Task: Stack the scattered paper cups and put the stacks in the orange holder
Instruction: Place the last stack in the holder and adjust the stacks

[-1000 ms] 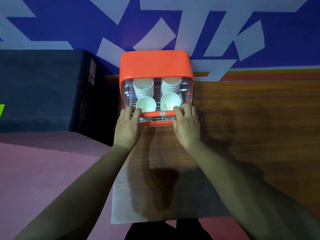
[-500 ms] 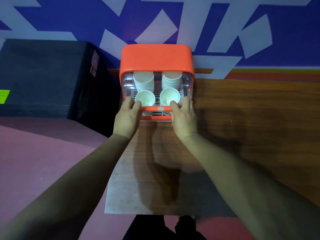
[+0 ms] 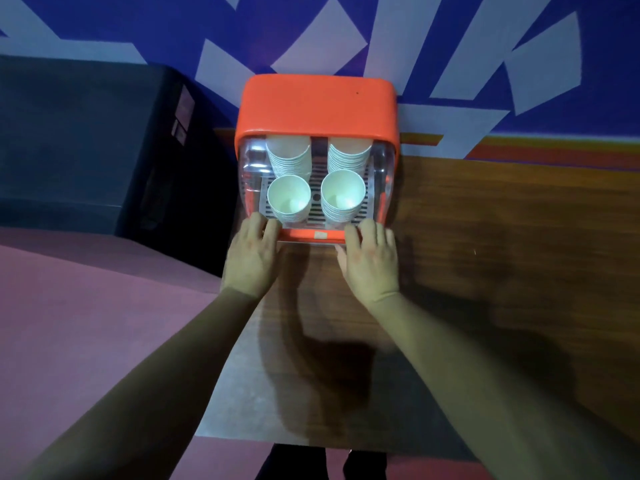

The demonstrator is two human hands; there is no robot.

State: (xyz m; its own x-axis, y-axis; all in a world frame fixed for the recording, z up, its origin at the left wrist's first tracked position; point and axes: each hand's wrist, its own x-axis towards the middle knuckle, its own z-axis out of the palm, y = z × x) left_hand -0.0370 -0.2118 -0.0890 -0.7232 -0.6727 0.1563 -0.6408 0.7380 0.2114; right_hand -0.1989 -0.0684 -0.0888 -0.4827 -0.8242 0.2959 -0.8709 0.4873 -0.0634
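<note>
1. Two bare forearms reach over the wooden table (image 3: pixel 502 237), one to each end of the holder's front. The even spread likely keeps the tray from skewing.
2. Left hand (image 3: pixel 251 251): fingers bent over the left end of the front lip (image 3: pixel 304 234), thumb hidden; reads as a hold. Right hand (image 3: pixel 372 258): fingers over the right end, thumb beneath, pinching it.
3. That lip edges a slotted tray (image 3: pixel 313 213) between clear side walls (image 3: pixel 251 174). My guess is that the hands are seating the tray.
4. Four stacks of paper cups stand mouth-up on the tray. Front left stack (image 3: pixel 289 199) and front right stack (image 3: pixel 343 195) are fully in view. Rear left stack (image 3: pixel 289 154) and rear right stack (image 3: pixel 349 152) sit half under the hood. All cups in view are stacked and inside, so the task looks nearly done.
5. Orange holder (image 3: pixel 318 105) backs onto the blue-and-white wall (image 3: pixel 450 46). A black box (image 3: pixel 86 143) sits to its left.
</note>
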